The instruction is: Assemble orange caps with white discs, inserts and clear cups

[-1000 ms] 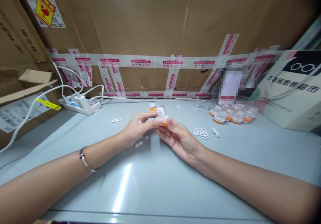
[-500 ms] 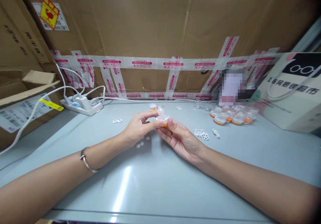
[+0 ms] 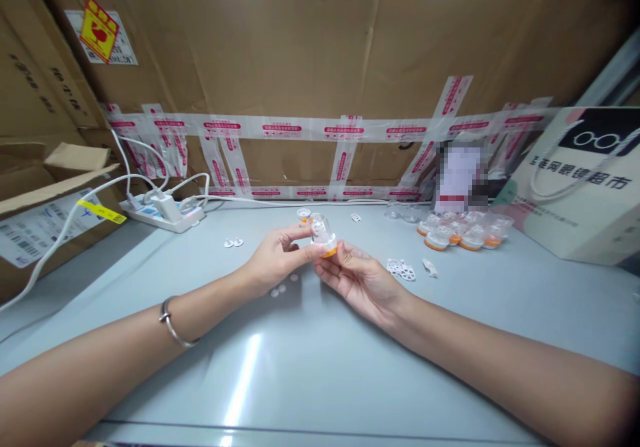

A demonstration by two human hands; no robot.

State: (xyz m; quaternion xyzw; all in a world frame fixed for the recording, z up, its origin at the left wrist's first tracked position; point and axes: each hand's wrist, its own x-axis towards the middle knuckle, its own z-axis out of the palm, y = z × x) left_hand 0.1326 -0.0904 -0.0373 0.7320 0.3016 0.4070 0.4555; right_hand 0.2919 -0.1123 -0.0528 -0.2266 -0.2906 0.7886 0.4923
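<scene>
Between my two hands is a small clear-domed toy (image 3: pixel 325 235) with a white rim and an orange base, held above the table. My left hand (image 3: pixel 283 253) pinches its left side with thumb and fingers. On the right, my right hand (image 3: pixel 357 273) grips the orange base between thumb and fingertips. Behind the toy, a white-and-orange base (image 3: pixel 303 214) stands on the table, partly hidden. Small white discs (image 3: pixel 279 291) lie under my left hand, and two white pegged pieces (image 3: pixel 233 242) rest farther left.
Several finished-looking domed toys (image 3: pixel 465 230) cluster at the right, near clear domes (image 3: pixel 403 213). White cut-out parts (image 3: pixel 401 269) and a white piece (image 3: pixel 430 267) lie nearer. A power strip (image 3: pixel 167 213) with cables, an open carton (image 3: pixel 50 207) and a paper bag (image 3: pixel 580 187) flank the table.
The clear dome now sits upright over the white rim, where it looked tilted or less settled before. Both hands stay nearly in place, and the toy has tipped slightly.
</scene>
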